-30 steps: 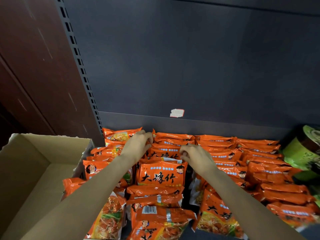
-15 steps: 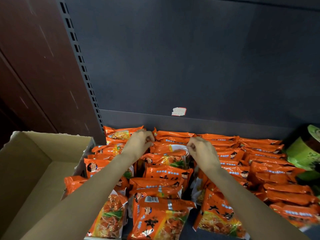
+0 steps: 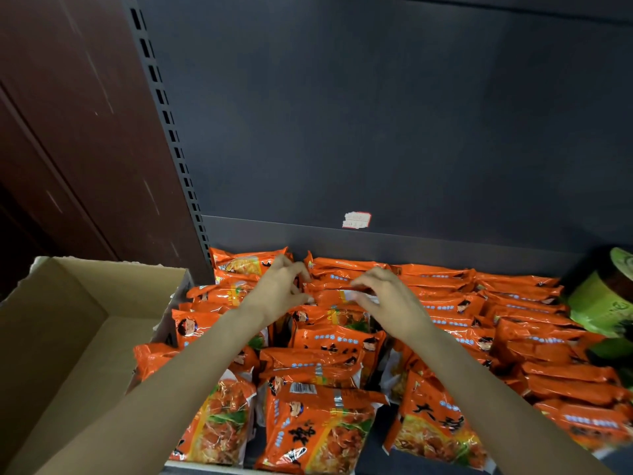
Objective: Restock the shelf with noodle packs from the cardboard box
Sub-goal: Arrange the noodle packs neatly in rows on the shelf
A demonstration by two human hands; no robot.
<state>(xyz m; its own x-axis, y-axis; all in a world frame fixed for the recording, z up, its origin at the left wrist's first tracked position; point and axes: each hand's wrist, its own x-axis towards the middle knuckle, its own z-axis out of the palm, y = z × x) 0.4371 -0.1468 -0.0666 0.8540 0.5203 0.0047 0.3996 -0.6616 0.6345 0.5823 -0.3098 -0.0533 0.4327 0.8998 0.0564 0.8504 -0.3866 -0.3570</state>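
Up near the shelf's (image 3: 394,248) back edge, both hands work one orange noodle pack (image 3: 337,296): left hand (image 3: 279,293) and right hand (image 3: 387,299) pinch its ends with curled fingers. More packs crowd the shelf, a green tub (image 3: 603,299) stands at its right edge, and the cardboard box (image 3: 68,337) sits beside its left edge under a dark back panel (image 3: 376,114).

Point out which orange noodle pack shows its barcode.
The front-centre orange noodle pack: a white barcode label sits on its top edge; the other packs show none.
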